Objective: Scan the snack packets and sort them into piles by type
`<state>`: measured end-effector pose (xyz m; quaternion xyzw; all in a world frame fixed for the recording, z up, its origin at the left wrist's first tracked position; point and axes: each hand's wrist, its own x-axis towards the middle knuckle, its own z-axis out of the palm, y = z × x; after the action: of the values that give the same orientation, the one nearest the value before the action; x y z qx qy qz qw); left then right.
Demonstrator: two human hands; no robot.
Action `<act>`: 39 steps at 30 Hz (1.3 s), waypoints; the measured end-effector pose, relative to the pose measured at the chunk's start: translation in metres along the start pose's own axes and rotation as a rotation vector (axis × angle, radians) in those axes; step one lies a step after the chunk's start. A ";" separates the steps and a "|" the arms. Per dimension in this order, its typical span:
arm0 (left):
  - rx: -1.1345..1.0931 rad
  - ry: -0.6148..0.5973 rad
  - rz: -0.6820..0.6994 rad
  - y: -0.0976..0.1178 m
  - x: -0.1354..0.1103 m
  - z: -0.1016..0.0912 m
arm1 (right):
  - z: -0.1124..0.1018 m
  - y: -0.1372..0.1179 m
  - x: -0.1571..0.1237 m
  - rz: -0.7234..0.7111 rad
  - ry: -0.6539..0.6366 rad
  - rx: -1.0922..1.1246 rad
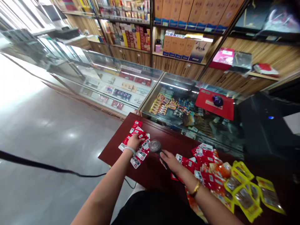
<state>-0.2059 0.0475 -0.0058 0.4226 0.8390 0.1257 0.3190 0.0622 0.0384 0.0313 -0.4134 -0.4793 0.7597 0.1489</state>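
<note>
My left hand (pixel 134 142) lies on a loose pile of shiny red-and-white packets (pixel 138 158) at the left end of the counter. Its thumb stands apart from the fingers, and no packet is visibly gripped. In my right hand (pixel 170 162) is a black-handled handheld device (pixel 155 146) with a round greyish, glassy head. That head points left and hangs just beside the pile; blur hides what kind of device it is. Right of this hand, more red packets (pixel 206 157) are heaped with orange ones, and yellow-edged pouches (pixel 245 197) lie beyond them.
The dark red-brown tabletop (pixel 159 181) meets a glass display case (pixel 173 84) along its far side. On the glass lies a red mat (pixel 214 104). A dark machine (pixel 260 125) stands at right. Left of the table, a black cable (pixel 58 168) crosses above the floor.
</note>
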 end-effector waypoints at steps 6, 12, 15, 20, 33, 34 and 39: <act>0.265 0.058 -0.053 0.003 0.017 -0.018 | -0.005 0.001 -0.005 0.007 0.045 0.055; 0.452 0.329 0.118 0.025 0.014 -0.007 | -0.021 -0.001 -0.027 -0.042 0.114 0.075; 0.415 0.282 0.338 0.055 0.002 0.024 | -0.033 0.004 -0.046 -0.045 0.164 0.111; 0.326 -0.122 0.734 0.116 -0.038 0.109 | -0.058 0.027 -0.083 -0.021 0.316 0.188; 0.595 -0.362 0.750 0.167 -0.074 0.166 | -0.097 0.061 -0.151 0.022 0.671 0.443; 0.574 -0.386 0.700 0.162 -0.071 0.164 | -0.096 0.062 -0.150 0.016 0.659 0.442; 0.326 -0.419 0.460 0.128 -0.062 0.147 | -0.086 0.060 -0.134 0.013 0.566 0.367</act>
<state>-0.0035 0.0681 -0.0301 0.6625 0.6472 -0.0310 0.3759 0.2212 -0.0229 0.0280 -0.5773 -0.2715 0.6893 0.3434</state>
